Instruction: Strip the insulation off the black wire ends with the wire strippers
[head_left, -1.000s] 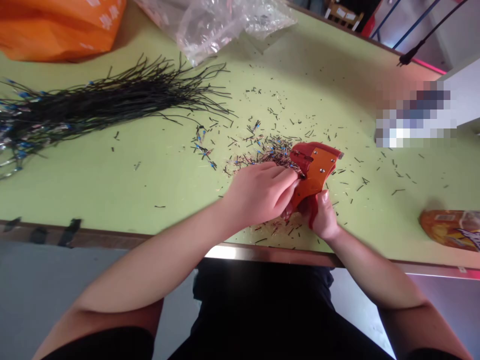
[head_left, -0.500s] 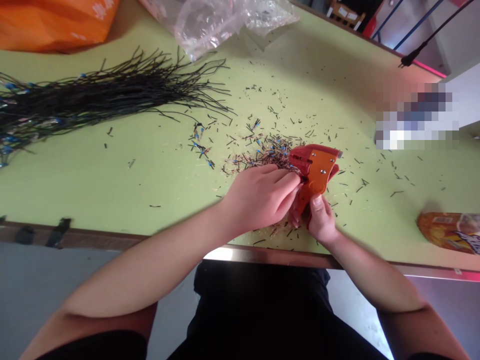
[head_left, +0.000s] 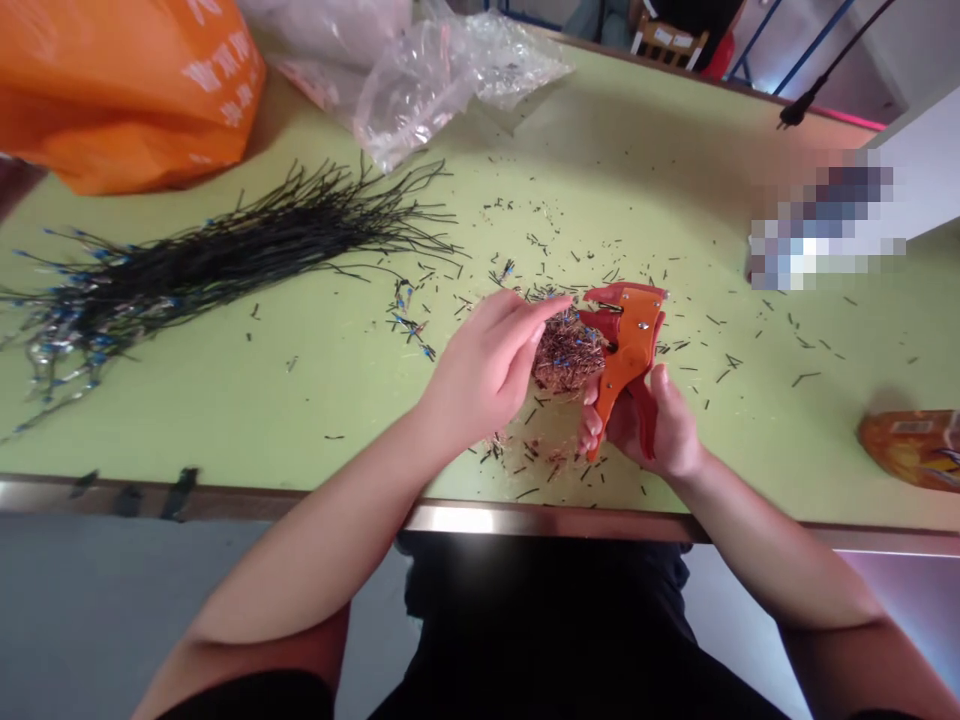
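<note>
My right hand [head_left: 671, 425] holds an orange and red wire stripper [head_left: 632, 340] by its handles, which stand apart. The stripper's jaws point left. My left hand [head_left: 487, 365] is beside the jaws, its index finger stretched toward them and the other fingers bent; no wire shows in it. Behind and between the hands lies a heap of wire offcuts [head_left: 566, 355], black, copper and blue bits mixed. A long bundle of black wires [head_left: 247, 235] rests to the left, with blue-tipped ends at its far left.
An orange bag [head_left: 150, 95] and clear plastic bags [head_left: 427, 85] sit at the back left. A bottle with amber contents [head_left: 911, 445] lies at the right edge. Cut wire bits are scattered over the green table [head_left: 315, 400]. A black plug [head_left: 796, 110] hangs at the back right.
My left hand has moved left, away from the stripper's jaws, and its index finger has straightened. The stripper's handles have spread apart in my right hand. The view has shifted slightly.
</note>
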